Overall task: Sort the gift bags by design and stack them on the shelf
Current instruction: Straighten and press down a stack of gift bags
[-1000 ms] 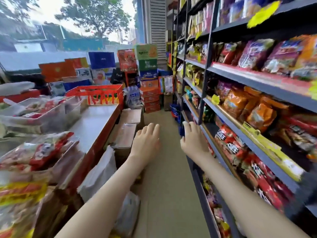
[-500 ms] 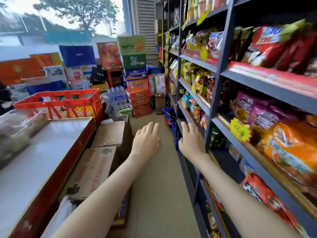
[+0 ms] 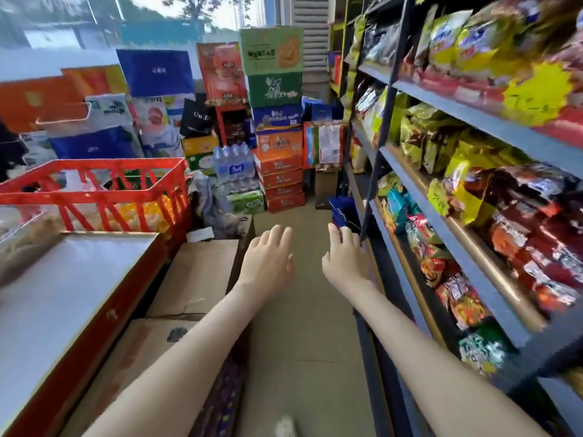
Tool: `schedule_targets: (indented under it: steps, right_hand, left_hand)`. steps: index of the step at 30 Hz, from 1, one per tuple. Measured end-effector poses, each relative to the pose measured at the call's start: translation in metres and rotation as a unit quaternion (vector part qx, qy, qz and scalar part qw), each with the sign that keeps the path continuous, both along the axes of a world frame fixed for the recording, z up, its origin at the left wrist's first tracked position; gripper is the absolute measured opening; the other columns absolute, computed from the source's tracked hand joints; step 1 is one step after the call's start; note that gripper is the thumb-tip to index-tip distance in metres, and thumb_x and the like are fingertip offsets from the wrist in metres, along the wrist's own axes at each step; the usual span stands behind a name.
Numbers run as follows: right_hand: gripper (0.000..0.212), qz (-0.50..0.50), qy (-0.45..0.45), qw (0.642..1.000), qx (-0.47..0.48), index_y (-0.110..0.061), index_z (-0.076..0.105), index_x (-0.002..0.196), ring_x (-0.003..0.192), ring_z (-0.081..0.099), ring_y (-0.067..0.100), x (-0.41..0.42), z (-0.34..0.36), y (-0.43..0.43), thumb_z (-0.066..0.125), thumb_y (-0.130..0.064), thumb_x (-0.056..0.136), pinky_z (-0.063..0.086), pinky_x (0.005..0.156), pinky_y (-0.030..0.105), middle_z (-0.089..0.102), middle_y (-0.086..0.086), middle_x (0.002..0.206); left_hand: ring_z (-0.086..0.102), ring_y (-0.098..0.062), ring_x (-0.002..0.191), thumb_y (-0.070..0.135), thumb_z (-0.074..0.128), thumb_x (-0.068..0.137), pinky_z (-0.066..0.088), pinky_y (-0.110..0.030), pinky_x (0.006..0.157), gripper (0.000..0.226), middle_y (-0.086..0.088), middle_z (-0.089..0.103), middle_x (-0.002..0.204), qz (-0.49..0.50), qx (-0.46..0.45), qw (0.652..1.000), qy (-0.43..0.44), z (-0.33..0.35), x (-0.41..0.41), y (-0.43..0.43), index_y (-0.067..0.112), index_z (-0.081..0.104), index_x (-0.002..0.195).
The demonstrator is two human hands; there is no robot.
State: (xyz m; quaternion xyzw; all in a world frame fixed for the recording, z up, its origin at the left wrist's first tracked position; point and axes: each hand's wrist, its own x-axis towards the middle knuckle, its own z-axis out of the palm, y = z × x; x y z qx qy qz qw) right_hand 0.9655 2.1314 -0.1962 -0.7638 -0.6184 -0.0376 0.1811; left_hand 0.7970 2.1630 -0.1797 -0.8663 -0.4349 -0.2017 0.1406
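Both my arms reach forward over a narrow shop aisle. My left hand (image 3: 269, 258) hangs open above the floor, fingers straight, holding nothing. My right hand (image 3: 344, 258) is also open, close to the lower edge of the grey shelf unit (image 3: 441, 222) on the right. Just beyond my right fingertips stands a blue gift bag (image 3: 340, 211) on the floor by the shelf foot. More gift bags lean at the far left: a large blue one (image 3: 154, 72), a black one (image 3: 197, 116) and orange ones (image 3: 38, 99).
Snack packets fill the right shelves. A red crate (image 3: 94, 190) sits at the end of a grey counter (image 3: 63, 298) on the left, with cardboard boxes (image 3: 195, 275) beside it. Stacked cartons (image 3: 277, 146) and water bottles (image 3: 233, 165) block the aisle's far end.
I have moved forward along the aisle; the cartons, crate and blue bag by the shelf are nearer. Both hands stay open and stretched ahead.
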Motion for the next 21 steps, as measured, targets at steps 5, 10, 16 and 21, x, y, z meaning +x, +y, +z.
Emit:
schedule_targets:
  steps: [5,10,16,21]
  right_hand:
    - [0.061,-0.015,0.007,1.000,-0.027,-0.015,0.019,0.148,0.130,0.032,0.028,0.040,-0.019,0.163,0.044,-0.018,0.093,0.040,0.099,0.038,0.030,0.010,0.145]
    - [0.060,-0.040,-0.003,0.998,-0.049,-0.014,0.019,0.147,0.125,0.035,0.029,0.084,-0.017,0.313,0.044,-0.017,0.093,0.040,0.094,0.037,0.032,0.011,0.143]
    - [0.060,-0.070,0.021,0.996,-0.055,-0.012,0.022,0.147,0.126,0.035,0.028,0.149,-0.039,0.457,0.045,-0.014,0.092,0.043,0.094,0.037,0.034,0.012,0.142]
    - [0.060,-0.077,0.037,0.995,-0.060,-0.010,0.021,0.148,0.129,0.031,0.030,0.209,-0.064,0.594,0.045,-0.015,0.093,0.037,0.101,0.038,0.031,0.013,0.145]
  left_hand:
    - [0.064,-0.029,0.083,0.025,0.081,0.059,0.053,-0.034,0.064,0.063,-0.012,0.063,0.102,0.006,-0.012,1.000,0.009,-0.015,0.025,0.161,0.007,0.047,0.110]
    - [0.064,-0.031,0.081,0.024,0.081,0.059,0.053,-0.035,0.064,0.065,-0.013,0.063,0.101,-0.033,-0.017,0.998,0.048,-0.013,0.063,0.317,0.006,0.047,0.111]
    - [0.064,-0.032,0.083,0.023,0.082,0.060,0.053,-0.035,0.063,0.062,-0.013,0.062,0.101,-0.068,-0.061,0.995,0.041,-0.033,0.136,0.477,0.005,0.051,0.111]
    - [0.064,-0.030,0.079,0.020,0.082,0.056,0.052,-0.034,0.061,0.060,-0.011,0.064,0.097,-0.080,-0.092,0.990,0.066,-0.057,0.205,0.610,0.003,0.060,0.108]
